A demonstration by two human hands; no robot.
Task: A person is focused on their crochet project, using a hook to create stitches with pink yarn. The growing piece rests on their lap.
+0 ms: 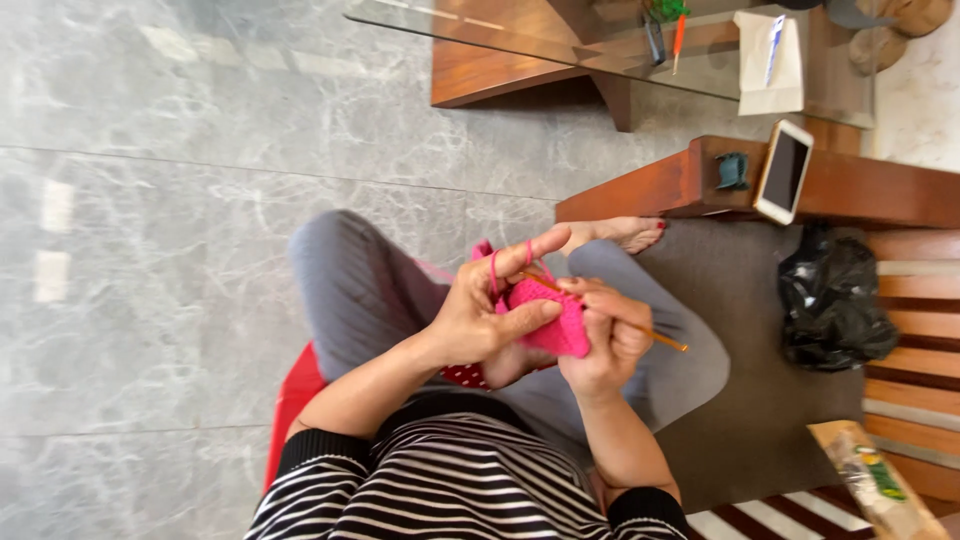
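My left hand [492,310] pinches a small pink crocheted piece [552,322] over my lap, with pink yarn [494,268] looped over the raised index finger. My right hand [608,338] grips a thin wooden crochet hook [660,337], whose tip is at the top edge of the pink piece and whose shaft points right. Both hands touch the pink work. I sit cross-legged in grey trousers and a black-and-white striped top, with one bare foot [625,233] showing beyond the hands.
A white smartphone [783,171] lies on a wooden armrest [860,187]. A black plastic bag [835,303] sits on the brown seat cushion. A glass-topped wooden table [520,40] holds a white envelope and pens. A red stool [295,400] stands on grey marble floor.
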